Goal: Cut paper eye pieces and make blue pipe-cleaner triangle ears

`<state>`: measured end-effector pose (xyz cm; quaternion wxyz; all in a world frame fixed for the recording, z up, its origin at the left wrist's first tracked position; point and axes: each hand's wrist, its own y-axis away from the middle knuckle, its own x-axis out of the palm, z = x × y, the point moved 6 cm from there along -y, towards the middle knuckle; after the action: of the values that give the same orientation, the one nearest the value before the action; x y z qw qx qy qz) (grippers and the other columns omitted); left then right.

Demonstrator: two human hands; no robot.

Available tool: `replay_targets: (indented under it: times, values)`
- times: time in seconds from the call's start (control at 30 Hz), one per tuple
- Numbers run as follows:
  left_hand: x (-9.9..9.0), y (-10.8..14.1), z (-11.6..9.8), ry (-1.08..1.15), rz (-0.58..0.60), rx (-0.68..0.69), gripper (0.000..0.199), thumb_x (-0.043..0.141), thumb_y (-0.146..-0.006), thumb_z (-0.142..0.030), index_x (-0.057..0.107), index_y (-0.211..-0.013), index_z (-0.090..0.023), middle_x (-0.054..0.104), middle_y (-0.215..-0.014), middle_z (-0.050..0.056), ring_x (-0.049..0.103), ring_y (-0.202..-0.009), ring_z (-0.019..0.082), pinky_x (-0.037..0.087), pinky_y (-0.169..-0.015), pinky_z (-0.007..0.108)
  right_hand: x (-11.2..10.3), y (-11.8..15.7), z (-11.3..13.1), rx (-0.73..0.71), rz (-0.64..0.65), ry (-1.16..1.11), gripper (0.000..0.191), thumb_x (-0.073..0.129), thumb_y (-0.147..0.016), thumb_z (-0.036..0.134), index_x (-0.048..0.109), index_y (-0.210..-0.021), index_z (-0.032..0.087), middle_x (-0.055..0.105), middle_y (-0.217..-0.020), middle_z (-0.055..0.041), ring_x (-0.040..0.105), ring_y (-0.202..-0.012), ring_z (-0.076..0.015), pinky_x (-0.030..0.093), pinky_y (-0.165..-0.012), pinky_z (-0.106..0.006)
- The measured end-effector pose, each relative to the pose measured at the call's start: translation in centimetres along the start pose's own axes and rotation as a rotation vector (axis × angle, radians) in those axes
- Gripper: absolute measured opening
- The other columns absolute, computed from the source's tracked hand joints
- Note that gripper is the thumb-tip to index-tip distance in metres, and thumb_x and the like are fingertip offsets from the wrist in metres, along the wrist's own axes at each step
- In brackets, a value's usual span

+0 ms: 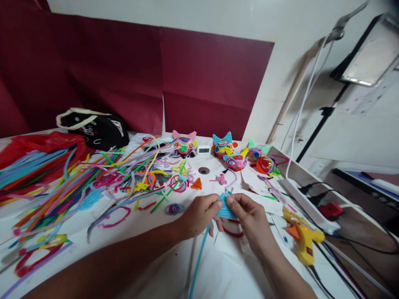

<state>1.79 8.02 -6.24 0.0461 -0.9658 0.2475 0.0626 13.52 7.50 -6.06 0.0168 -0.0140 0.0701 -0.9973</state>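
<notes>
Between my two hands is a light-blue pipe-cleaner piece (227,211), flat and ridged, shaped roughly like a triangle. My left hand (202,211) pinches its left edge with thumb and fingers. My right hand (247,211) grips it from the right, thumb on the front. A loose light-blue pipe-cleaner strand (200,256) hangs from the piece toward the table's front. Behind the hands lies a red pipe-cleaner loop (233,233), partly hidden. A blue and purple coiled teardrop (174,209) rests just left of my left hand.
Bundles of coloured pipe cleaners (90,178) spread over the left side. Several colourful animal heads (184,143) stand at the back, beside a small digital timer (203,150). At right are a yellow glue gun (303,236), a power strip (311,205) and cables. A black bag (99,131) sits back left.
</notes>
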Motion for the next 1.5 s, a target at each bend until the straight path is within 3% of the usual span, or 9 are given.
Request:
replay_targets:
  times: [0.27, 0.5, 0.63, 0.73, 1.0, 1.17, 1.33, 1.4, 1.5]
  values:
    - [-0.5, -0.5, 0.4, 0.077, -0.061, 0.039, 0.024, 0.043, -0.085, -0.036, 0.039, -0.069, -0.017, 0.050, -0.056, -0.002, 0.062, -0.050, 0.014, 0.038, -0.029, 0.016, -3.1, 0.0, 0.0, -0.077, -0.404, -0.139, 0.035, 0.076, -0.061, 0.022, 0.041, -0.058, 0.020, 0.038, -0.051, 0.0084, 0.037, -0.048, -0.0079, 0.032, -0.045, -0.020]
    - [-0.5, -0.5, 0.2, 0.109, -0.066, 0.042, 0.026, 0.044, -0.084, -0.038, 0.038, -0.069, -0.018, 0.051, -0.055, -0.002, 0.060, -0.046, 0.014, 0.038, -0.029, 0.017, -2.3, -0.3, -0.4, 0.029, -0.291, -0.376, 0.033, 0.069, -0.054, 0.005, 0.040, -0.051, 0.021, 0.037, -0.041, 0.0127, 0.031, -0.038, -0.0040, 0.048, -0.081, -0.033]
    - [-0.5, -0.5, 0.1, 0.115, -0.069, 0.049, 0.026, 0.044, -0.084, -0.038, 0.039, -0.070, -0.017, 0.054, -0.058, -0.001, 0.060, -0.047, 0.013, 0.038, -0.030, 0.017, -2.1, -0.3, 0.0, 0.019, -0.291, -0.429, 0.033, 0.072, -0.056, 0.009, 0.041, -0.054, 0.020, 0.042, -0.044, 0.0116, 0.048, -0.043, -0.0055, 0.049, -0.074, -0.028]
    - [-0.5, -0.5, 0.1, 0.124, -0.059, 0.057, 0.024, 0.042, -0.085, -0.037, 0.041, -0.073, -0.016, 0.058, -0.064, 0.002, 0.060, -0.048, 0.013, 0.040, -0.032, 0.017, -2.3, -0.4, -0.1, 0.042, -0.307, -0.451, 0.034, 0.075, -0.054, 0.013, 0.042, -0.057, 0.020, 0.050, -0.052, 0.0076, 0.067, -0.078, -0.0191, 0.049, -0.072, -0.027]
    - [-0.8, -0.5, -0.2, 0.146, -0.080, 0.084, 0.029, 0.043, -0.085, -0.042, 0.036, -0.071, -0.018, 0.057, -0.063, 0.001, 0.060, -0.047, 0.012, 0.039, -0.032, 0.016, -2.3, -0.7, -0.8, 0.050, -0.263, -0.491, 0.036, 0.077, -0.057, 0.016, 0.042, -0.061, 0.021, 0.059, -0.058, 0.0055, 0.065, -0.096, -0.0246, 0.048, -0.080, -0.031]
    - [-0.7, -0.4, -0.1, 0.152, -0.073, 0.089, 0.028, 0.043, -0.085, -0.042, 0.038, -0.073, -0.017, 0.055, -0.062, 0.000, 0.059, -0.047, 0.012, 0.040, -0.033, 0.016, -1.1, -0.4, -0.5, 0.058, -0.137, -0.455, 0.033, 0.072, -0.070, 0.028, 0.041, -0.063, 0.021, 0.070, -0.095, -0.0026, 0.058, -0.107, -0.0205, 0.044, -0.085, -0.031]
    - [-0.8, -0.3, -0.6, 0.156, -0.067, 0.099, 0.025, 0.042, -0.086, -0.039, 0.042, -0.076, -0.016, 0.056, -0.064, 0.000, 0.058, -0.047, 0.011, 0.041, -0.033, 0.017, -0.7, -0.3, -0.6, 0.106, -0.109, -0.483, 0.027, 0.070, -0.070, 0.027, 0.044, -0.064, 0.021, 0.069, -0.101, -0.0035, 0.059, -0.104, -0.0209, 0.040, -0.089, -0.035]
    - [-0.9, -0.3, -0.6, 0.159, -0.077, 0.091, 0.025, 0.042, -0.086, -0.039, 0.041, -0.076, -0.016, 0.056, -0.064, 0.000, 0.058, -0.047, 0.011, 0.041, -0.033, 0.016, -0.7, -0.2, -0.6, 0.128, -0.107, -0.498, 0.013, 0.065, -0.069, 0.028, 0.055, -0.075, 0.022, 0.067, -0.110, -0.0044, 0.057, -0.106, -0.0225, 0.040, -0.089, -0.036]
    - [-1.0, -0.4, -0.6, 0.159, -0.093, 0.088, 0.027, 0.043, -0.086, -0.041, 0.040, -0.074, -0.016, 0.056, -0.063, 0.001, 0.058, -0.047, 0.011, 0.041, -0.033, 0.016, -0.5, -0.1, -0.5, 0.164, -0.100, -0.500, 0.040, 0.057, -0.068, 0.026, 0.059, -0.108, 0.026, 0.060, -0.123, -0.0044, 0.052, -0.113, -0.0240, 0.039, -0.090, -0.039]
